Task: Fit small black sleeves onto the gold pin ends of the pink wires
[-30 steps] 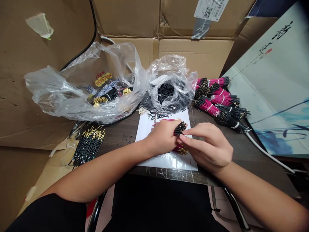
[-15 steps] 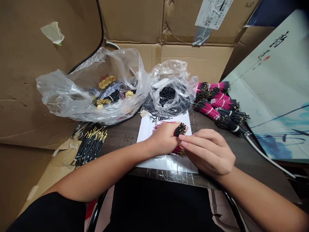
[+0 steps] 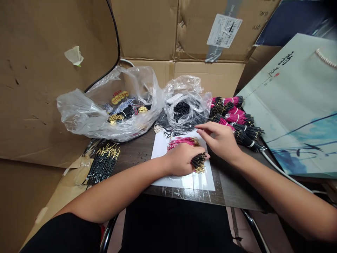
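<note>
My left hand (image 3: pixel 181 159) is closed around a bundle of thin wires (image 3: pixel 198 160). Black sleeves and gold tips show at its right end; the rest is hidden in my fist. My right hand (image 3: pixel 219 140) reaches to the front edge of a clear plastic bag (image 3: pixel 206 102), thumb and fingertips pinched together. Whatever sits between those fingertips is too small to make out. Inside that bag is a heap of short black tubes (image 3: pixel 181 109). Beyond my left fist, pink wires (image 3: pixel 183 142) with gold ends lie on a white sheet (image 3: pixel 159 151).
At the left stands a larger plastic bag (image 3: pixel 76 112) holding wire bundles. Loose black wires (image 3: pixel 104 165) lie in front of it. Tied pink and black bundles (image 3: pixel 238 119) are piled right, beside a pale paper bag (image 3: pixel 297 105). Cardboard walls (image 3: pixel 147 31) enclose the back.
My right hand has left the tips of the bundle and moved away, up to the front of the tube bag. My left hand has come slightly lower, still gripping the wires. The view has shifted.
</note>
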A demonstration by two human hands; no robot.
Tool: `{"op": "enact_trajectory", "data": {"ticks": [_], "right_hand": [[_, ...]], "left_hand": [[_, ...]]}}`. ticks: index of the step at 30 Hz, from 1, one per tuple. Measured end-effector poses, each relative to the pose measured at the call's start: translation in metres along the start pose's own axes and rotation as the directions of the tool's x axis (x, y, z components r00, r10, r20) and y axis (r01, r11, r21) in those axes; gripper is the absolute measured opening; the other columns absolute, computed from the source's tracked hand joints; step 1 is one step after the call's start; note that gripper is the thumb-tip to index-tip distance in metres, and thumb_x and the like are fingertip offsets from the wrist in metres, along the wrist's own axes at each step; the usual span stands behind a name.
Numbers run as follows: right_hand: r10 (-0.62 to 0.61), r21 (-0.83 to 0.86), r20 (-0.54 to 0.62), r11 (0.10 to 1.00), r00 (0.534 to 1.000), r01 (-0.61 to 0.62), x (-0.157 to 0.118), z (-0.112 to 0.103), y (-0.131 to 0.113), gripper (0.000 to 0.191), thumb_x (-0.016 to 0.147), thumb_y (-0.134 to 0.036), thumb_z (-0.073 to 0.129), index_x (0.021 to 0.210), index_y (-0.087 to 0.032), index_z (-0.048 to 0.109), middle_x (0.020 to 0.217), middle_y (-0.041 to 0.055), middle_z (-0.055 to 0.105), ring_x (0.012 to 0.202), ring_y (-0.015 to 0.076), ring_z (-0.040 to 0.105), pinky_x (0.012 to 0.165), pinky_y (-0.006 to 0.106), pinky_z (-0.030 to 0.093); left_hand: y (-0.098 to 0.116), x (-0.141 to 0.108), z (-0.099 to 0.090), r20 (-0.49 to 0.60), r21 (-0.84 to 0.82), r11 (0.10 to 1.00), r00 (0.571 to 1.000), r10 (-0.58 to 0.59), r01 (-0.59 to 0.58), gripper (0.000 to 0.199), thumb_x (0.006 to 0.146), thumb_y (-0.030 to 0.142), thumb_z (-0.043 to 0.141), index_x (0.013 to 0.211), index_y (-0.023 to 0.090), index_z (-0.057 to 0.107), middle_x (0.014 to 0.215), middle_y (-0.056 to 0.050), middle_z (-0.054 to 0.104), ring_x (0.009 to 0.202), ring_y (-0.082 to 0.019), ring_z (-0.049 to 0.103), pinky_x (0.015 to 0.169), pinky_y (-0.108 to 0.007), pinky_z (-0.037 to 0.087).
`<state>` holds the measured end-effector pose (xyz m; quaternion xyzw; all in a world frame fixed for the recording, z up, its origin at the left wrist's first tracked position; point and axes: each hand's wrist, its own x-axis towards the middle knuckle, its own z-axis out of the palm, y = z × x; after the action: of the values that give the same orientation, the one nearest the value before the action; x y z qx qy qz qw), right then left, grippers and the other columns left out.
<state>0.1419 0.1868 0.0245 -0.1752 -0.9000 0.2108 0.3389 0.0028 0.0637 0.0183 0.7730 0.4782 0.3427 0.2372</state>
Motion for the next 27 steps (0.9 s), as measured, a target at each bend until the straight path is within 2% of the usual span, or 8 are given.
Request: {"op": "enact_trajectory", "data": {"ticks": [3,6,10,12,15,18,21,27], "right_hand": [[-0.065,-0.040,0.200,0.996,0.978,0.075,0.018,0.015,0.013,0.021,0.089,-0.024,0.056,0.104,-0.020,0.070,0.092,0.0042,0.072,0.080,0.0152,0.065,0.074,0.031,0.050],[-0.082,-0.097,0.276,0.989,0.958,0.113,0.028,0.029,0.015,0.025,0.088,-0.028,0.057,0.109,-0.018,0.068,0.099,0.0075,0.072,0.090,0.0191,0.066,0.079,0.034,0.050],[-0.040,-0.028,0.133,0.999,0.990,0.044,0.021,0.028,0.003,0.021,0.091,-0.027,0.052,0.101,-0.017,0.068,0.095,0.0059,0.071,0.087,0.0174,0.064,0.080,0.032,0.048],[0.059,0.080,0.025,0.995,0.998,-0.061,0.007,0.020,-0.008,0.018,0.091,-0.028,0.051,0.093,-0.017,0.066,0.088,0.0039,0.069,0.080,0.0153,0.062,0.075,0.030,0.047],[0.242,0.273,0.004,0.933,0.970,-0.234,-0.018,0.012,-0.030,0.020,0.094,-0.031,0.048,0.087,-0.017,0.061,0.077,0.0014,0.063,0.070,0.0131,0.057,0.068,0.027,0.046],[0.216,0.358,0.106,0.902,0.971,-0.240,-0.035,0.014,-0.051,0.019,0.093,-0.031,0.048,0.102,-0.018,0.059,0.092,0.0044,0.065,0.082,0.0156,0.060,0.076,0.030,0.048],[0.136,0.366,0.164,0.911,0.977,-0.189,-0.039,0.023,-0.064,0.034,0.092,-0.032,0.051,0.123,-0.018,0.050,0.106,0.0083,0.065,0.092,0.0192,0.061,0.081,0.034,0.049],[0.150,0.380,0.227,0.896,0.962,-0.229,-0.036,0.031,-0.069,0.028,0.097,-0.030,0.039,0.115,-0.016,0.056,0.102,0.0097,0.065,0.093,0.0206,0.061,0.083,0.038,0.051]], "left_hand": [[0.001,0.000,-0.002,-0.052,-0.002,1.000,0.999,0.013,-0.013,0.029,0.092,0.032,0.043,0.067,0.018,0.045,0.062,0.002,0.048,0.059,-0.011,0.042,0.063,-0.026,0.034],[0.001,-0.001,-0.006,-0.148,-0.063,0.998,0.988,-0.040,0.031,0.034,0.093,0.036,0.044,0.065,0.018,0.041,0.059,0.004,0.041,0.058,-0.010,0.037,0.062,-0.026,0.035],[0.003,-0.001,-0.011,-0.271,-0.230,0.971,0.955,-0.123,0.060,0.040,0.095,0.044,0.039,0.064,0.018,0.042,0.062,0.001,0.044,0.061,-0.011,0.042,0.066,-0.027,0.039],[0.005,0.000,-0.013,-0.342,-0.296,0.955,0.929,-0.138,0.033,0.041,0.097,0.046,0.034,0.069,0.017,0.047,0.072,-0.003,0.051,0.070,-0.013,0.047,0.073,-0.029,0.042],[0.008,0.001,-0.014,-0.436,-0.371,0.929,0.885,-0.164,-0.011,0.040,0.096,0.049,0.034,0.077,0.017,0.050,0.091,-0.007,0.055,0.085,-0.016,0.051,0.084,-0.033,0.044],[0.009,0.002,-0.012,-0.430,-0.461,0.887,0.884,-0.186,-0.037,0.044,0.096,0.051,0.031,0.076,0.017,0.051,0.105,-0.009,0.053,0.100,-0.019,0.051,0.091,-0.037,0.045],[0.008,0.001,-0.009,-0.372,-0.516,0.854,0.914,-0.160,-0.061,0.048,0.098,0.048,0.024,0.078,0.017,0.055,0.118,-0.010,0.050,0.112,-0.022,0.049,0.097,-0.039,0.043],[0.010,0.003,-0.011,-0.328,-0.448,0.890,0.942,-0.074,-0.087,0.048,0.099,0.045,0.025,0.089,0.018,0.064,0.124,-0.011,0.052,0.121,-0.023,0.046,0.109,-0.042,0.034]]}}
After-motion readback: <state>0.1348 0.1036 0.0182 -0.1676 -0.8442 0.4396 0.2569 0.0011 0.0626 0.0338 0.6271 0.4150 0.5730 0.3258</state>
